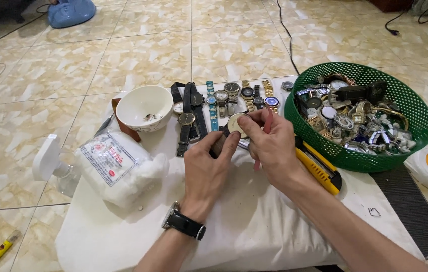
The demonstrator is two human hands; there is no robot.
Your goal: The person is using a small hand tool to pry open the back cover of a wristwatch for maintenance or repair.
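Note:
Both my hands meet over a white cloth-covered table (254, 226). My left hand (206, 168), with a black wristwatch on its wrist, grips a watch with a pale round dial (235, 124) by its dark strap. My right hand (269, 143) pinches the same watch case from the right and also holds a thin red tool (266, 128) between its fingers. Just beyond my hands lies a row of watches (224, 100), some on black straps, some on gold or silver bracelets.
A green plastic basket (400, 95) full of watches and parts stands at right. A yellow utility knife (319, 168) lies beside it. A white bowl (144, 107) with small parts, a bag of cotton (118, 166) and a spray bottle (48, 161) sit at left. Tiled floor surrounds the table.

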